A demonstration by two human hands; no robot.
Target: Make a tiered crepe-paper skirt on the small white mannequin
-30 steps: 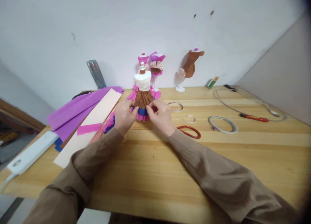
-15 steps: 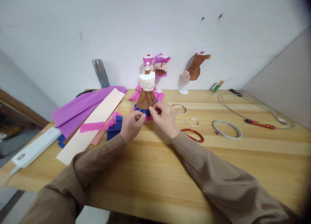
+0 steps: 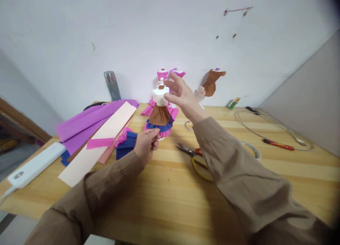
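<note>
A small mannequin (image 3: 160, 110) with a white top and layered brown, blue and pink paper skirt stands on the wooden table (image 3: 170, 199). My left hand (image 3: 145, 144) is closed at the base of the skirt, fingers pinched at its hem. My right hand (image 3: 180, 92) is raised beside the mannequin's top, fingers spread and holding nothing. Scissors (image 3: 195, 156) with red and yellow handles lie on the table just right of the mannequin.
Purple (image 3: 87, 121), cream (image 3: 101, 140), pink and blue paper sheets lie at left. More dressed mannequins (image 3: 212, 83) stand by the wall, with a steel bottle (image 3: 111, 84). A tape roll (image 3: 251, 148), a red tool (image 3: 278, 144), wire and a white device (image 3: 32, 165) lie around.
My right hand has lifted from the skirt hem up beside the mannequin's top and opened. The left hand stays pinched at the base. The scissors are now uncovered.
</note>
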